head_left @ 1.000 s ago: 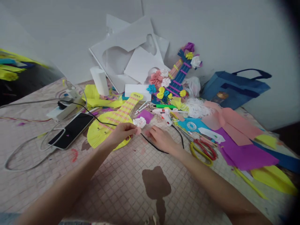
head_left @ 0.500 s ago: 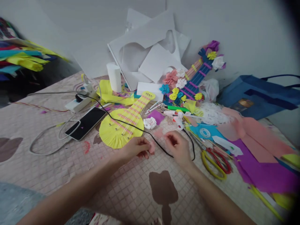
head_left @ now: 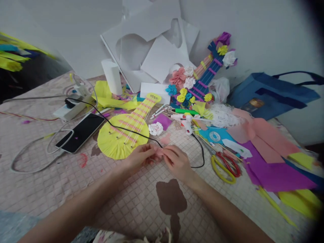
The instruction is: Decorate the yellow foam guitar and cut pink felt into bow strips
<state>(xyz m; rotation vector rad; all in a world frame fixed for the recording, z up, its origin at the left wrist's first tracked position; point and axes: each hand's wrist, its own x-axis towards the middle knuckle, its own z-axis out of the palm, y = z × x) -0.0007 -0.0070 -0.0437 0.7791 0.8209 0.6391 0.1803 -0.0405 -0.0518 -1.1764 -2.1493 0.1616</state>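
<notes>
Two hands pinch one small pink paper piece.

The left hand [head_left: 140,158] and right hand [head_left: 177,162] have come together, and both now grip the pink paper piece [head_left: 159,152], low over the tabletop [head_left: 121,202], just in front of the yellow paper guitar [head_left: 124,133]. The blue bag [head_left: 270,94] holds a jar with a gold lid. Scissors [head_left: 225,165] lie to the right; bare tabletop lies near the person.

Phone [head_left: 77,132] left of paper guitar [head_left: 126,131]
</notes>
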